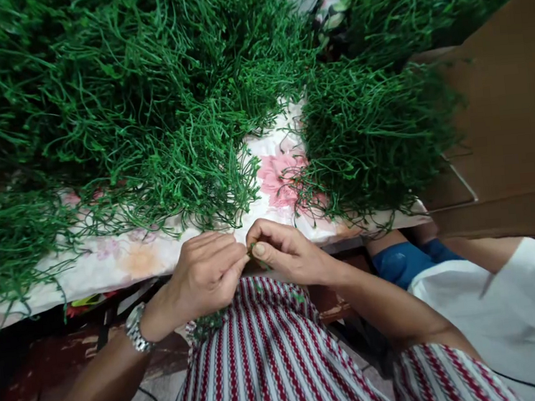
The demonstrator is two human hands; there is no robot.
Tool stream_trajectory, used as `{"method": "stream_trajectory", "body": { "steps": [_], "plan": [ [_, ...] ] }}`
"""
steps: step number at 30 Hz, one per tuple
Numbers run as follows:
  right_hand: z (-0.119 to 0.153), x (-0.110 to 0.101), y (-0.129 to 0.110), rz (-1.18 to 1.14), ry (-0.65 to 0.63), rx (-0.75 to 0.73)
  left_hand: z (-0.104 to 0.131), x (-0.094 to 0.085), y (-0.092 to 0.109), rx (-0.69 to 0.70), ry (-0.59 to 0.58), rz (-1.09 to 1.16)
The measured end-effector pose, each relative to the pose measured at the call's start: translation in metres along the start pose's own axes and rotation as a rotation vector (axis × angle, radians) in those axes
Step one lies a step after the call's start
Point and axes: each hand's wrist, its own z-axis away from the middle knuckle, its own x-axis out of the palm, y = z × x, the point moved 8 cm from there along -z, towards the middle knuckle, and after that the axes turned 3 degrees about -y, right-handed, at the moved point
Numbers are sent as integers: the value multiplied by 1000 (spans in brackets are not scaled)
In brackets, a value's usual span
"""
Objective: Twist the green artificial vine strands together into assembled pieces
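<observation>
My left hand [210, 271], with a metal watch [137, 329] at the wrist, is closed with its thumb and fingers pinched together. Its fingertips meet those of my right hand [288, 252] just in front of the table edge. Between the two pinches shows a small bit of green stem [259, 260], mostly covered by the fingers; it looks like the stringy green sprigs on the table. A large heap of these thin green stems [147, 105] spreads beyond my hands to the left. Another clump of stems [369, 135] lies to the right.
A flowered tablecloth [284, 174] covers the table. At the right stands a brown cardboard box [512, 104]. Beside me on the right sits another person in a white shirt [530, 308]. A dark bag with a floral print [333, 10] is at the back.
</observation>
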Motion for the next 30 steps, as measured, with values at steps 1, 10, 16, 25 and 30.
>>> {"method": "stream_trajectory", "body": {
  "steps": [1, 10, 16, 25, 30],
  "plan": [
    [-1, 4, 5, -43, -2, 28, 1, 1, 1, 13, 20, -50],
    [4, 10, 1, 233, 7, -67, 10, 2, 9, 92, -22, -192],
    [10, 9, -2, 418, 123, -94, 10, 4, 5, 65, -68, -138],
    [8, 12, 16, -66, 113, -24, 12, 3, 9, 44, 132, -172],
    [7, 14, 25, -64, 85, 68, 14, 5, 6, 43, 114, -216]
  ]
}}
